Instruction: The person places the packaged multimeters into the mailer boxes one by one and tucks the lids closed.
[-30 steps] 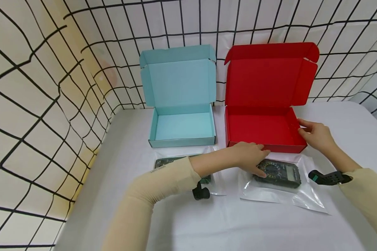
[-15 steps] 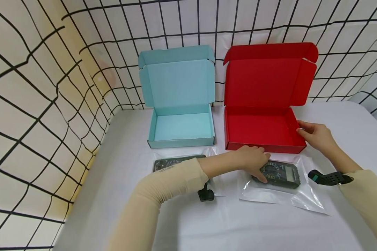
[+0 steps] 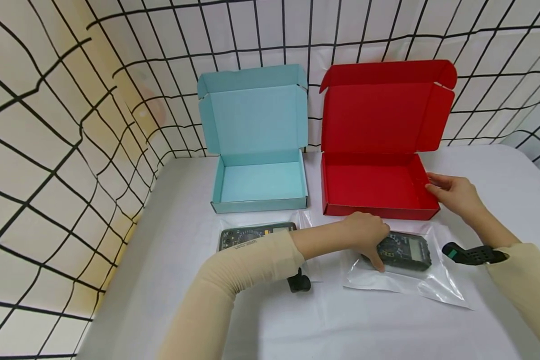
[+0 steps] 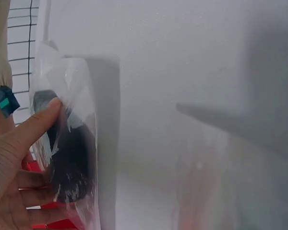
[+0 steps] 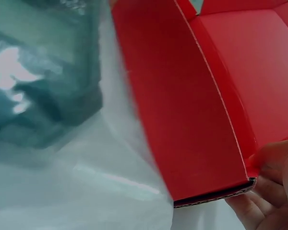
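A dark digital multimeter [image 3: 407, 251] in a clear plastic bag [image 3: 441, 285] lies in front of the open red box [image 3: 369, 182]. My left hand [image 3: 364, 233] grips its left end, thumb on the near side and fingers on the far side. In the left wrist view, thumb and fingers of the left hand [image 4: 14, 177] span the bagged multimeter [image 4: 73, 158]. At the red box's right wall, my right hand [image 3: 454, 196] pinches the edge near the front corner. The right wrist view shows the right hand [image 5: 278, 187] holding that corner, with blurred bag plastic [image 5: 110, 177] alongside.
A light blue box [image 3: 261, 182] with its lid raised stands left of the red one. Before it lies another bagged multimeter [image 3: 247, 236], partly covered by the left sleeve [image 3: 252, 272]. Black wire grid panels [image 3: 261, 49] border the white table [image 3: 180, 215] behind and at left.
My left hand has shifted slightly right, and its fingers have closed around the multimeter's left end. The right hand stays on the red box's wall.
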Demonstrator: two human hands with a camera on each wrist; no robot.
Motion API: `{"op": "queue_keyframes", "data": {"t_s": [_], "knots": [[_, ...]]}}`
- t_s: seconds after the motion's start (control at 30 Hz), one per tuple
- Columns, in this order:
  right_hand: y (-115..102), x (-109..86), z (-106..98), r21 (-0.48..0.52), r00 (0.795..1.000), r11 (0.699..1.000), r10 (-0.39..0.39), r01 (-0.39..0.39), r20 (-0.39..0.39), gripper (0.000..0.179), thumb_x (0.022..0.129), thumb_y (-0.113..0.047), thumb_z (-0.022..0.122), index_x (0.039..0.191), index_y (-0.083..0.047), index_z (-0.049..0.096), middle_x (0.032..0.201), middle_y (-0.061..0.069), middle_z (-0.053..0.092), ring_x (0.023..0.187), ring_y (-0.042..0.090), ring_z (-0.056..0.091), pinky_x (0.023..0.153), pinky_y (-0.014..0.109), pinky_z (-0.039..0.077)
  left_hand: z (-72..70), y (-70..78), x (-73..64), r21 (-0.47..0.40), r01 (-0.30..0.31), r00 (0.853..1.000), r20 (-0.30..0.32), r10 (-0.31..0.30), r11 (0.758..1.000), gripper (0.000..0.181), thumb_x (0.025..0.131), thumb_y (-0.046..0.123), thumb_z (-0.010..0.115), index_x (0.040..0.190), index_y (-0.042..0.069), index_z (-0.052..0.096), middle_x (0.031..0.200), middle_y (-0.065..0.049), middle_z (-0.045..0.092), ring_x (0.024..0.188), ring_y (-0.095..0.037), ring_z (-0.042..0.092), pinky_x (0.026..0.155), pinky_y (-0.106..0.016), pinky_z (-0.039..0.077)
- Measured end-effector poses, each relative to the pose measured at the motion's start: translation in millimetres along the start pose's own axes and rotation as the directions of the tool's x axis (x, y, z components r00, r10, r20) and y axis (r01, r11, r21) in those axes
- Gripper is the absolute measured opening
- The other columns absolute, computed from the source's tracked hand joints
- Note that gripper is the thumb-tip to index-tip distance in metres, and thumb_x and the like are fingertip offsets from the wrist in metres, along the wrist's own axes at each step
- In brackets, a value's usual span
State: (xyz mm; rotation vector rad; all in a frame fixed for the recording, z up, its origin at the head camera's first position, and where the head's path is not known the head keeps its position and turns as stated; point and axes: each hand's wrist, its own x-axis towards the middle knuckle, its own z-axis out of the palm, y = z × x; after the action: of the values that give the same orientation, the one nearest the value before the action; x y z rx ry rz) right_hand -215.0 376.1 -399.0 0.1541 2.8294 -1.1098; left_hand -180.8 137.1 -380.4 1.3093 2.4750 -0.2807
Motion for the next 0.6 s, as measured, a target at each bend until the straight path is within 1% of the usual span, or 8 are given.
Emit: {"op": "queue_keyframes", "data": {"t_s": [0.13,0.2,0.33,0.37,0.47,0.5,0.57,0.6], "knots": [[8.6,7.4,-2.8,0.077,0.999,0.997,0.023,-0.025,0.029,0.069,0.092,-0.043,0.045,0.137,0.007,0.029,0.130,0.036,0.039,0.076,-0.007,0.055,0.066,0.019,0.053,-0.5,1.0,1.4,-0.022,-0.007,1.000,-0.017,0.006,1.000,0.057,0.065,0.060,0.069,0.111,0.030,0.057,0.097,0.015,0.058,0.083,0.000,0.049,0.068,-0.015,0.044],[16.5,12.7,-3.1,0.125,0.999,0.991,0.034,-0.037,0.027,0.074,0.089,-0.047,0.048,0.136,0.007,0.031,0.124,0.019,0.054,0.071,-0.017,0.049,0.062,0.015,0.052,-0.6,0.7,1.8,-0.028,-0.007,1.000,-0.020,0.007,1.000,0.056,0.065,0.059,0.070,0.111,0.030,0.057,0.096,0.015,0.058,0.082,0.000,0.049,0.068,-0.015,0.044],[29.7,19.9,-3.3,0.212,0.998,0.976,0.054,-0.059,0.027,0.079,0.085,-0.051,0.054,0.136,0.005,0.033,0.100,-0.016,0.061,0.071,-0.016,0.051,0.062,0.015,0.051,-0.3,0.5,3.8,-0.028,-0.009,1.000,-0.015,0.009,1.000,0.057,0.064,0.059,0.071,0.112,0.029,0.057,0.097,0.015,0.058,0.083,0.000,0.050,0.070,-0.015,0.044],[30.4,20.2,-3.6,0.217,0.998,0.974,0.053,-0.059,0.033,0.078,0.085,-0.050,0.053,0.136,0.005,0.032,0.100,-0.015,0.061,0.071,-0.015,0.051,0.062,0.015,0.052,-0.1,0.8,4.3,-0.024,-0.008,1.000,-0.013,0.008,1.000,0.057,0.064,0.059,0.070,0.112,0.030,0.056,0.098,0.016,0.058,0.083,0.000,0.050,0.071,-0.016,0.045],[23.9,16.8,-5.4,0.204,0.997,0.977,0.043,-0.056,0.064,0.071,0.089,-0.041,0.052,0.136,0.007,0.031,0.111,0.005,0.062,0.071,-0.014,0.052,0.065,0.021,0.054,0.8,1.6,6.1,0.000,-0.011,1.000,-0.008,0.011,1.000,0.057,0.065,0.060,0.069,0.111,0.030,0.055,0.099,0.016,0.058,0.084,0.001,0.051,0.073,-0.016,0.045],[19.9,14.7,-5.6,0.194,0.996,0.979,0.050,-0.063,0.068,0.069,0.090,-0.039,0.051,0.136,0.008,0.031,0.104,-0.003,0.062,0.070,-0.015,0.052,0.066,0.021,0.054,1.1,1.8,6.4,0.009,-0.012,1.000,-0.007,0.012,1.000,0.057,0.065,0.061,0.069,0.111,0.030,0.055,0.099,0.016,0.058,0.084,0.001,0.051,0.073,-0.016,0.045],[13.1,10.9,-7.0,0.183,0.995,0.982,0.034,-0.051,0.091,0.065,0.092,-0.034,0.049,0.135,0.010,0.030,0.100,-0.004,0.063,0.070,-0.015,0.052,0.067,0.024,0.054,1.1,1.6,6.6,0.020,-0.015,1.000,-0.011,0.015,1.000,0.057,0.065,0.061,0.068,0.112,0.030,0.055,0.100,0.016,0.058,0.084,0.001,0.052,0.074,-0.017,0.045],[10.9,9.7,-7.3,0.183,0.995,0.981,0.041,-0.058,0.096,0.064,0.092,-0.034,0.049,0.135,0.010,0.030,0.094,-0.015,0.060,0.071,-0.015,0.052,0.068,0.025,0.055,1.1,1.6,6.3,0.028,-0.018,1.000,-0.012,0.018,0.999,0.058,0.065,0.061,0.068,0.112,0.030,0.055,0.101,0.016,0.058,0.084,0.001,0.052,0.074,-0.016,0.045]]}}
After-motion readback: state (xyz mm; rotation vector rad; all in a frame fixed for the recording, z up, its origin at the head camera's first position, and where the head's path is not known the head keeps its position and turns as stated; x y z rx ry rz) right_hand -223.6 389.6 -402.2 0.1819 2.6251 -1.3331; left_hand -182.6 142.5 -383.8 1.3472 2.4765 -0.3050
